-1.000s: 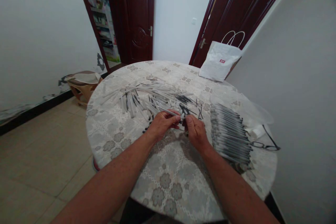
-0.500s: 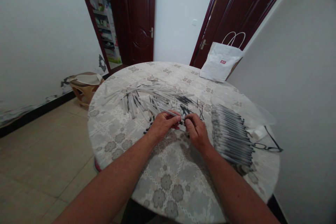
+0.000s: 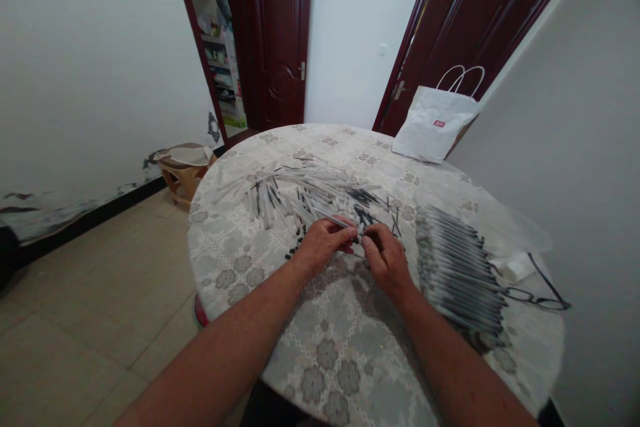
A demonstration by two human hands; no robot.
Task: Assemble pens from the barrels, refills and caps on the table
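My left hand [image 3: 324, 240] is closed on a slim white tube [image 3: 344, 221], which looks like a pen barrel. Close to the tube's near end, my right hand [image 3: 387, 259] pinches with thumb and forefinger; what it holds is too small and hidden to make out. The fingertips of both hands nearly meet. Beyond them lies a loose heap of white tubes [image 3: 320, 180], with thin black sticks [image 3: 363, 196] at its right side. Small black pieces [image 3: 295, 248] lie beside my left hand.
Right of my arm, many grey-white pens [image 3: 463, 267] with dark ends lie in a row. Eyeglasses [image 3: 533, 297] and clear plastic film [image 3: 520, 223] are beyond. A white paper bag [image 3: 435, 125] stands at the back of the round table [image 3: 330, 353]. A stool [image 3: 185, 170] is left.
The camera's view has turned slightly left and up, so everything sits farther right and a little lower. Both hands keep nearly the same pose at the tube.
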